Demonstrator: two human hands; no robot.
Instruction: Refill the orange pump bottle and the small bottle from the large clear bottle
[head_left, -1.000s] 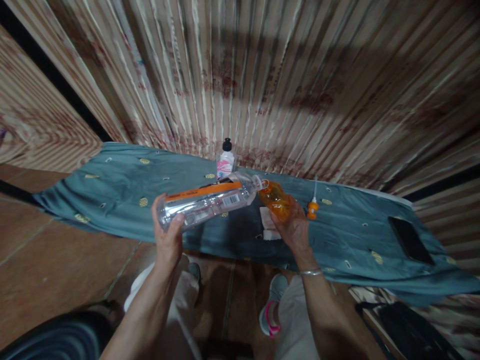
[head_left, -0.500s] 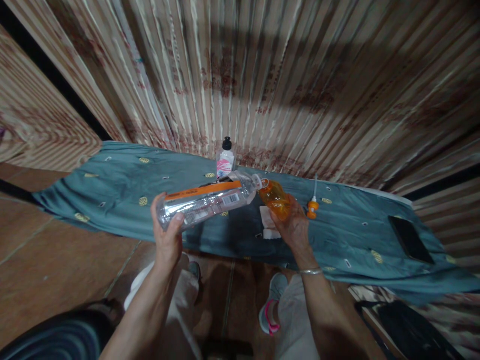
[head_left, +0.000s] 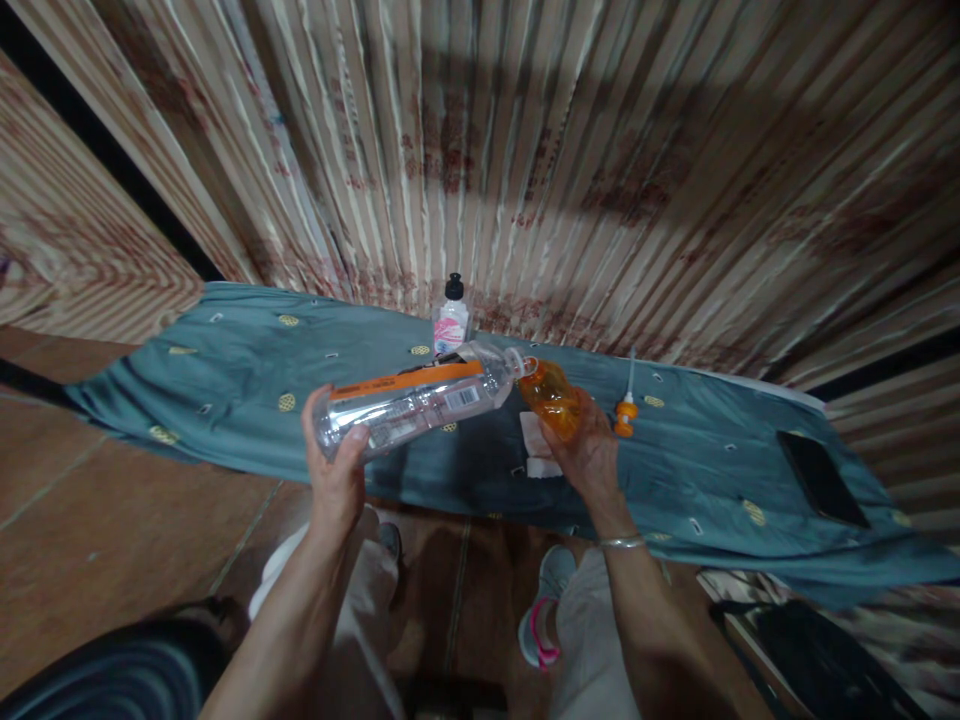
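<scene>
Clear plastic bottle (head_left: 409,405) in the left hand (head_left: 336,470), gripped near its base with the thumb lying along the near side. It's got an orange stripe and a barcode on the label, and it's tipped over nearly flat so the neck points off to the right. Right hand (head_left: 591,455) is wrapped around a smaller see-through orange bottle (head_left: 552,398), which leans so its top faces the clear one. The two necks meet up over the middle of the table, though honestly can't tell if one sits inside the other or they're just touching at the rims. Also can't tell if the orange is the plastic or what's in it.

Both bottles are held above a teal tablecloth (head_left: 247,380) with little yellow pineapple-looking prints. Just right of the right hand there's an orange pump top (head_left: 627,415) lying down, its thin tube pointing toward the curtain (head_left: 480,180). Some pale folded cloth or tissue (head_left: 537,445) is partly behind that hand too. Behind the clear bottle stands a black-capped bottle (head_left: 451,328) with pink on the label, and a dark phone (head_left: 821,480) lies well off at the right end.
</scene>
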